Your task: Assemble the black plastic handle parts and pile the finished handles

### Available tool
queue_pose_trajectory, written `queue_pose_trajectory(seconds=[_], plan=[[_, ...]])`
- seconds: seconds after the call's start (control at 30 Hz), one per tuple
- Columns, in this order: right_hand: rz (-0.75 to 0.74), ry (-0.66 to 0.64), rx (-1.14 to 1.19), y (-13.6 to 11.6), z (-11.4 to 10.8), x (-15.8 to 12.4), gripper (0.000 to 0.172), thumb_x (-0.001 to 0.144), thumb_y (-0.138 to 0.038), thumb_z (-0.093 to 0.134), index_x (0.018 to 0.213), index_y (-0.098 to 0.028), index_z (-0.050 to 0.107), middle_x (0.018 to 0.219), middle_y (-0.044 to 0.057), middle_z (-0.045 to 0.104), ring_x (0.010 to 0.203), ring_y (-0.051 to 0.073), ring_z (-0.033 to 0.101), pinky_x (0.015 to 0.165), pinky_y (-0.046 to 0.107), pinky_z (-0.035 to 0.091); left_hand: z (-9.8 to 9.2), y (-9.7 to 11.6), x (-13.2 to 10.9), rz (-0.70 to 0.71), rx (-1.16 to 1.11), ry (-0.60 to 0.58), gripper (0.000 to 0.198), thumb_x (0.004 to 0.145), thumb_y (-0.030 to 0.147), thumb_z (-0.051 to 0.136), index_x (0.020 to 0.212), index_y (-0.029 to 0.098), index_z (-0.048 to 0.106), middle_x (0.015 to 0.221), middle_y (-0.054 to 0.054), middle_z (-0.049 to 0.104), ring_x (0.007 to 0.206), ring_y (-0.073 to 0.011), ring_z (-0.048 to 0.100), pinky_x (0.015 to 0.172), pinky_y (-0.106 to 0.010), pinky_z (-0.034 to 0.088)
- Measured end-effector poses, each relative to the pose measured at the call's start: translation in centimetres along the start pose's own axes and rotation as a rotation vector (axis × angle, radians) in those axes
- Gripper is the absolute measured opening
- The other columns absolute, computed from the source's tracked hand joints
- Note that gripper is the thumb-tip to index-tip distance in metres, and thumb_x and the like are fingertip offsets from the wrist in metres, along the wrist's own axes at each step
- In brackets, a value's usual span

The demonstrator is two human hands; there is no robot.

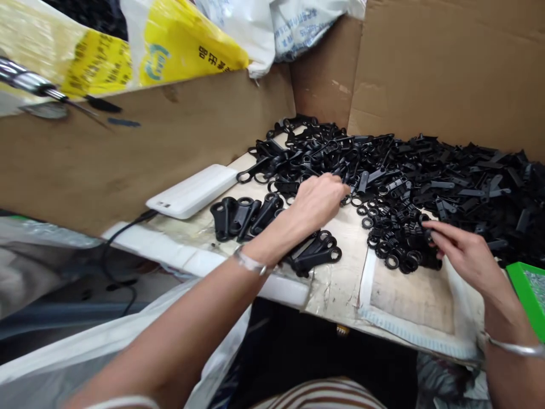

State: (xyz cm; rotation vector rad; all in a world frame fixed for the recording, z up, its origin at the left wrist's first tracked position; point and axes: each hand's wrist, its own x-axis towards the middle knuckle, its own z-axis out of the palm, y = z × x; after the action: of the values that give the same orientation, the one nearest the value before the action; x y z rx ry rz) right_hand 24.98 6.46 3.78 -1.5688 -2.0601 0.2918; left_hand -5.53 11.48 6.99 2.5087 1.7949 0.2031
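My left hand (317, 200) reaches into a big pile of black plastic lever parts (383, 162), its fingers curled down among them; what they grip is hidden. My right hand (462, 250) rests at the edge of a heap of small black rings (395, 236), fingers pinched on a black ring. Two neat groups of lever parts lie close by: one (244, 216) left of my left wrist, one (315, 255) under my forearm. Both wrists wear thin bangles.
A white power bank (191, 190) with a black cable lies at the left on the worn work board (409, 295). Cardboard walls (447, 68) stand behind and to the left. A green tray corner (530, 289) is at the right. Yellow and white bags lie behind.
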Motion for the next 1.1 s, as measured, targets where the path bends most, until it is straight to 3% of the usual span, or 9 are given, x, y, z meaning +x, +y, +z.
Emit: queue_pose_trajectory(seconds=[0.03, 0.13, 0.27, 0.4, 0.53, 0.63, 0.73, 0.93, 1.1], plan=[[0.011, -0.047, 0.057, -0.2, -0.3, -1.2, 0.032, 0.091, -0.038, 0.052, 0.111, -0.025, 0.074, 0.079, 0.002, 0.076, 0.057, 0.018, 0.067, 0.061, 0.034, 0.057, -0.2, -0.2, 1.4, -0.025, -0.001, 0.01, 0.034, 0.087, 0.005, 0.042, 0.097, 0.02, 0.071, 0.101, -0.009, 0.068, 0.099, -0.0239, 0.061, 0.074, -0.03, 0.043], [0.012, -0.155, 0.152, -0.7, -0.5, -5.0, 0.031, 0.09, -0.042, 0.054, 0.104, -0.027, 0.076, 0.095, 0.005, 0.077, 0.083, 0.022, 0.072, 0.075, 0.036, 0.06, 0.0, -0.8, 4.9, -0.117, -0.014, 0.041, 0.03, 0.094, 0.02, 0.042, 0.104, 0.017, 0.07, 0.103, -0.013, 0.068, 0.102, -0.0288, 0.062, 0.08, -0.036, 0.046], [0.085, -0.159, 0.232, -0.8, 0.4, -8.4, 0.026, 0.088, -0.042, 0.059, 0.1, -0.028, 0.076, 0.109, 0.007, 0.074, 0.1, 0.024, 0.069, 0.082, 0.033, 0.059, 1.6, -0.7, 7.6, -0.131, -0.064, 0.041, 0.033, 0.094, 0.038, 0.049, 0.115, 0.017, 0.064, 0.117, -0.014, 0.064, 0.111, -0.0307, 0.058, 0.088, -0.04, 0.046], [0.137, -0.12, 0.293, -0.8, 1.4, -9.6, 0.023, 0.085, -0.042, 0.064, 0.098, -0.026, 0.075, 0.111, 0.009, 0.07, 0.085, 0.021, 0.069, 0.06, 0.025, 0.057, 3.6, -0.2, 8.8, -0.077, -0.138, -0.003, 0.049, 0.078, 0.032, 0.074, 0.123, 0.018, 0.059, 0.125, -0.013, 0.061, 0.122, -0.0305, 0.049, 0.101, -0.042, 0.039], [0.195, -0.128, 0.377, -1.2, 2.0, -10.0, 0.025, 0.086, -0.041, 0.064, 0.102, -0.024, 0.073, 0.11, 0.01, 0.066, 0.06, 0.012, 0.059, 0.052, 0.023, 0.053, 4.3, -1.1, 9.2, -0.087, -0.268, -0.01, 0.062, 0.073, 0.018, 0.073, 0.131, 0.019, 0.054, 0.126, -0.012, 0.061, 0.118, -0.0293, 0.053, 0.099, -0.039, 0.04], [0.244, -0.097, 0.419, -1.3, 2.1, -10.2, 0.025, 0.085, -0.041, 0.065, 0.099, -0.022, 0.074, 0.107, 0.009, 0.065, 0.055, 0.009, 0.054, 0.051, 0.022, 0.053, 3.9, -2.3, 9.2, -0.106, -0.41, 0.013, 0.068, 0.069, 0.015, 0.073, 0.134, 0.02, 0.053, 0.117, -0.008, 0.065, 0.112, -0.0265, 0.056, 0.097, -0.034, 0.041], [0.282, -0.075, 0.464, -1.2, 2.2, -10.3, 0.024, 0.082, -0.041, 0.068, 0.095, -0.022, 0.075, 0.106, 0.01, 0.066, 0.061, 0.012, 0.058, 0.053, 0.022, 0.055, 3.3, -3.2, 9.0, -0.125, -0.592, 0.045, 0.071, 0.065, 0.013, 0.073, 0.134, 0.016, 0.055, 0.101, -0.004, 0.067, 0.098, -0.0225, 0.06, 0.088, -0.03, 0.044], [0.33, -0.021, 0.575, -1.6, 2.5, -10.1, 0.024, 0.078, -0.04, 0.073, 0.093, -0.022, 0.076, 0.108, 0.01, 0.067, 0.057, 0.012, 0.061, 0.053, 0.025, 0.057, 2.3, -2.9, 8.6, -0.187, -1.015, 0.176, 0.078, 0.059, 0.005, 0.068, 0.135, 0.013, 0.052, 0.08, 0.002, 0.059, 0.073, -0.0124, 0.056, 0.073, -0.025, 0.044], [0.426, 0.017, 0.719, -2.7, 2.6, -10.0, 0.025, 0.076, -0.039, 0.075, 0.093, -0.02, 0.074, 0.097, 0.008, 0.071, 0.053, 0.011, 0.061, 0.054, 0.025, 0.057, 1.6, -2.2, 8.9, -0.323, -1.289, 0.292, 0.059, 0.062, 0.009, 0.064, 0.121, 0.015, 0.061, 0.075, 0.001, 0.059, 0.067, -0.0128, 0.056, 0.066, -0.028, 0.045]])
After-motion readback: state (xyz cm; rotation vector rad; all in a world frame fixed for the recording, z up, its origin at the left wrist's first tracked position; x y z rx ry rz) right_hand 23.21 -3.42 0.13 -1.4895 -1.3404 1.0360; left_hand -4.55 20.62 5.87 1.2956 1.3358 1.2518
